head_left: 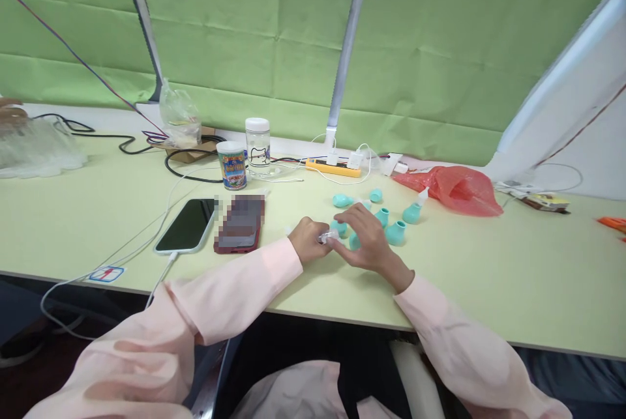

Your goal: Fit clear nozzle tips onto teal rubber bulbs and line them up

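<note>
My left hand (309, 241) is closed around a small clear plastic piece (328, 236), whose end sticks out toward the right. My right hand (364, 236) is curved beside it, index finger arched and apart from the thumb. The thumb tip is close to the clear piece; whether it touches I cannot tell. Behind and around the right hand are several teal squeeze bulbs. One bulb (396, 232) stands upright with its mouth open, and another bulb (411, 213) carries a clear nozzle (423, 196). A further bulb (343, 201) lies on its side. My right hand partly hides some bulbs.
On the table (489, 262), a white-edged phone (188, 227) and a dark red phone (239, 223) lie to the left. Behind stand a paper cup (232, 166), a lidded jar (257, 145) and a yellow power strip (337, 169). A red plastic bag (454, 191) lies right. Cables cross the left side.
</note>
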`<state>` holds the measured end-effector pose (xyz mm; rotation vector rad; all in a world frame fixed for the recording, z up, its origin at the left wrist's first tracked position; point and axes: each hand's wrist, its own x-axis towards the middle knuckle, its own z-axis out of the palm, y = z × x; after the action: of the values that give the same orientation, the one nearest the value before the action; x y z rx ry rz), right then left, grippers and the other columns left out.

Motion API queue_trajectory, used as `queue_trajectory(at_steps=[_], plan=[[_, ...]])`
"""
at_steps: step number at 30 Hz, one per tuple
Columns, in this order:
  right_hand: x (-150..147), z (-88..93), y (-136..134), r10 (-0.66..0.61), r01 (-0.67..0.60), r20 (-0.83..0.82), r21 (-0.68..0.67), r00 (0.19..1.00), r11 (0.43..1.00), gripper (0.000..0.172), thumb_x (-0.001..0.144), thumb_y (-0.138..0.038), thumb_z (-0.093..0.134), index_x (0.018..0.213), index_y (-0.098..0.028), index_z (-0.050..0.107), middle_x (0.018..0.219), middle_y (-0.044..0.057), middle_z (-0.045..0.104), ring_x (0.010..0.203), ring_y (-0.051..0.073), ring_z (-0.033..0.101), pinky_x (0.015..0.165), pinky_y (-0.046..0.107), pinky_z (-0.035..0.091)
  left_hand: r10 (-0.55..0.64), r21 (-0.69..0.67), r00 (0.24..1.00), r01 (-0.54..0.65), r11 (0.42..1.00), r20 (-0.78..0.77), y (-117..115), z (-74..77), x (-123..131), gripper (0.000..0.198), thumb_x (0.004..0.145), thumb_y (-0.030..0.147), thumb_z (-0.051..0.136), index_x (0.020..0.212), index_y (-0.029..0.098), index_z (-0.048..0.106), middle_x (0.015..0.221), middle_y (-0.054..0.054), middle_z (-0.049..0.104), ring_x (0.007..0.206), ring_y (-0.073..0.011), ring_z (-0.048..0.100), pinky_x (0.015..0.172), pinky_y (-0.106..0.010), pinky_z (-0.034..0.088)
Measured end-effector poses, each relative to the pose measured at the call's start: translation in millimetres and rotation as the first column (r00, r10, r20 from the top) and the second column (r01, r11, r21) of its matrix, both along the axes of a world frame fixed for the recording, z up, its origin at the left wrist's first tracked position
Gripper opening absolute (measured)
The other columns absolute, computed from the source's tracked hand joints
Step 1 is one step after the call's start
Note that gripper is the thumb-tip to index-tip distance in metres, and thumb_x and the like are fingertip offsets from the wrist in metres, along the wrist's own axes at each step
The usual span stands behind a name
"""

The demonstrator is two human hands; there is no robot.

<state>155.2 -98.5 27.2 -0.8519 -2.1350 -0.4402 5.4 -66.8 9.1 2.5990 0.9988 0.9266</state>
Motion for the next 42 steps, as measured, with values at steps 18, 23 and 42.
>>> queue_trajectory(at_steps=[18, 23, 42], plan=[[-5, -11.8, -4, -0.017, 0.033, 0.170, -0.095, 0.985, 0.995, 0.024, 0.077, -0.035, 0.040, 0.062, -0.016, 0.043, 0.054, 0.000, 0.040, 0.056, 0.012, 0.035, 0.049, 0.024, 0.022, -0.081, -0.193, 0.997, 0.083, 0.978, 0.019, 0, -2.0, 3, 0.011, 0.053, 0.011, 0.042, 0.045, 0.010, 0.049, 0.039, 0.005, 0.034, 0.041, -0.0041, 0.027, 0.040, -0.018, 0.022], [-11, -8.3, -11, 0.081, -0.072, 0.002, -0.426, 0.997, 0.902, 0.027, 0.081, -0.031, 0.034, 0.059, -0.016, 0.037, 0.052, -0.003, 0.035, 0.049, 0.007, 0.031, 0.049, 0.022, 0.023, -0.163, -0.135, 0.986, 0.167, 0.977, 0.046, 2, -6.0, 1, 0.017, 0.055, 0.011, 0.041, 0.038, 0.011, 0.039, 0.036, 0.006, 0.026, 0.038, -0.0026, 0.024, 0.037, -0.017, 0.019], [-2, -2.2, -1, -0.038, -0.179, -0.346, -0.575, 0.938, 0.798, 0.024, 0.073, -0.040, 0.047, 0.070, -0.016, 0.052, 0.049, -0.003, 0.042, 0.045, 0.007, 0.036, 0.043, 0.020, 0.029, 0.256, 0.088, 0.922, -0.241, 0.967, -0.291, 28, -1.6, -12, 0.031, 0.070, 0.038, 0.044, 0.094, 0.020, 0.037, 0.084, -0.004, 0.055, 0.064, -0.0174, 0.054, 0.052, -0.025, 0.035]])
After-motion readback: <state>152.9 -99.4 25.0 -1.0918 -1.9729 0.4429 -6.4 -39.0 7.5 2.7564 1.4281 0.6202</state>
